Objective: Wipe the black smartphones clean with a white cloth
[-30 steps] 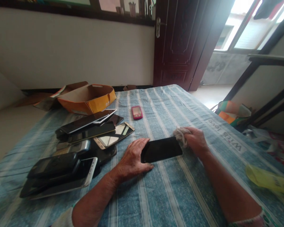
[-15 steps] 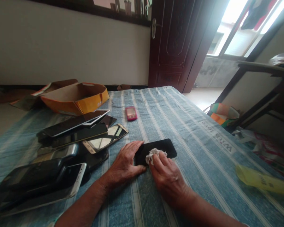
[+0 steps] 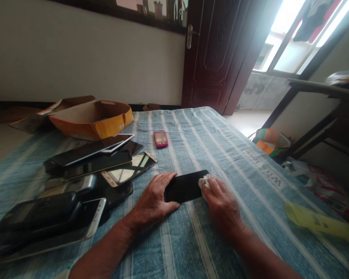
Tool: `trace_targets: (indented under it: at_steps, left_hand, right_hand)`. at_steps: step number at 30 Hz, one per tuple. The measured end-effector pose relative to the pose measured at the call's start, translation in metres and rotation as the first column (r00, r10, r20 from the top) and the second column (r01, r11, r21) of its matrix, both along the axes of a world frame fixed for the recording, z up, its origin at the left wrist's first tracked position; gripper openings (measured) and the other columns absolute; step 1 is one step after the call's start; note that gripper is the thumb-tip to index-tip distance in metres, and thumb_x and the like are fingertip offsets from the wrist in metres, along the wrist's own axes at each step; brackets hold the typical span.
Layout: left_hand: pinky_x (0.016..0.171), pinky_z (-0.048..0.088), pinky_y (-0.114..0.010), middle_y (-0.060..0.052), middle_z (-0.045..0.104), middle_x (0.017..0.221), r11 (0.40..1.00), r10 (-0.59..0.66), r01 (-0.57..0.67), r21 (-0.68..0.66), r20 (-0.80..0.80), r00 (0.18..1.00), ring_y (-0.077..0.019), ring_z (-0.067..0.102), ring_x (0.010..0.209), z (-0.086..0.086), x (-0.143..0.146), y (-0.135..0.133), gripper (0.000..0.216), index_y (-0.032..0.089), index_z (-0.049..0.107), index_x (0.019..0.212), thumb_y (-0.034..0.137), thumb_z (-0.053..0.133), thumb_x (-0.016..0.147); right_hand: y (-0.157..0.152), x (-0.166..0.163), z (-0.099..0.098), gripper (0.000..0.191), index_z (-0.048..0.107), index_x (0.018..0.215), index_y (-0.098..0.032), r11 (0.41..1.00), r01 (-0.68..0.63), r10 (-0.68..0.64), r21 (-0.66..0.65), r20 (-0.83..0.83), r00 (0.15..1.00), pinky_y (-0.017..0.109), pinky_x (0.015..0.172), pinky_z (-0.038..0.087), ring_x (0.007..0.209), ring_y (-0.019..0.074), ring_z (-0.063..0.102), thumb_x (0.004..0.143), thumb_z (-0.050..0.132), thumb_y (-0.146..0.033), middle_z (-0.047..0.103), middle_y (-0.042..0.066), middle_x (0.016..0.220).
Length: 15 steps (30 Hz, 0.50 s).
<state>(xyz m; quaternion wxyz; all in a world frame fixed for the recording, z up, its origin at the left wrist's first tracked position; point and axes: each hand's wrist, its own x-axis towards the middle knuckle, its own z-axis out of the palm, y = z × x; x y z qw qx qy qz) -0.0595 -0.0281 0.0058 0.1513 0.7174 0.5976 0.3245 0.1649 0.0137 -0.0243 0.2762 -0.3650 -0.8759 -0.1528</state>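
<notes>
left sleeve (image 3: pixel 63 274): pale | left grip (image 3: pixel 154 197): bare | right grip (image 3: pixel 223 202): bare

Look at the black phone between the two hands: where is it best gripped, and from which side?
Probably the left end of the black phone, coming from the left like the left hand: thumb at the near edge, fingers at the far one. It is a flat slab, so opposite long edges suit a pinch; the white wad and right hand occupy its right end.
</notes>
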Motion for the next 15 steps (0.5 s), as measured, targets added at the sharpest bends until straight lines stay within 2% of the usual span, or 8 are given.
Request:
trace_targets:
  at_steps: [3, 9, 15]
  left_hand:
    - [0.1, 0.047, -0.05, -0.012, 0.061, 0.123, 1.0, 0.002, -0.003, 0.029, 0.012, 1.0, -0.0298, 0.056, 0.117, -0.001, 0.001, -0.002, 0.067, 0.019, 0.051, 0.128, 0.021, 0.072, 0.065]
    - [0.101, 0.047, -0.051, -0.01, 0.061, 0.122, 0.995, -0.027, 0.031, 0.097, -0.043, 0.999, -0.0298, 0.055, 0.117, -0.001, 0.004, -0.003, 0.068, 0.021, 0.048, 0.129, 0.018, 0.07, 0.064]
    - [0.103, 0.045, -0.053, -0.012, 0.058, 0.124, 0.985, -0.033, 0.046, 0.163, -0.086, 0.996, -0.0311, 0.052, 0.119, -0.001, 0.008, -0.005, 0.068, 0.019, 0.045, 0.129, 0.019, 0.071, 0.066]
  right_hand:
    - [-0.008, -0.007, -0.001, 0.036, 0.061, 0.122, -0.012, 0.998, -0.068, 0.068, 0.0, 0.023, 0.997, 0.043, 0.092, 0.051, 0.121, 0.0309, 0.05, 0.094, 0.039, -0.009, 0.061, 0.017, 0.12]
    - [0.011, 0.01, 0.003, 0.035, 0.064, 0.117, -0.015, 0.991, 0.079, -0.079, -0.11, -0.002, 0.997, 0.04, 0.09, 0.051, 0.107, 0.0275, 0.056, 0.091, 0.042, -0.005, 0.065, 0.013, 0.106]
    - [0.018, 0.018, 0.009, 0.033, 0.068, 0.108, -0.016, 0.954, 0.122, -0.148, -0.275, -0.074, 0.986, 0.033, 0.085, 0.05, 0.101, 0.0247, 0.056, 0.089, 0.045, -0.003, 0.066, 0.01, 0.104]
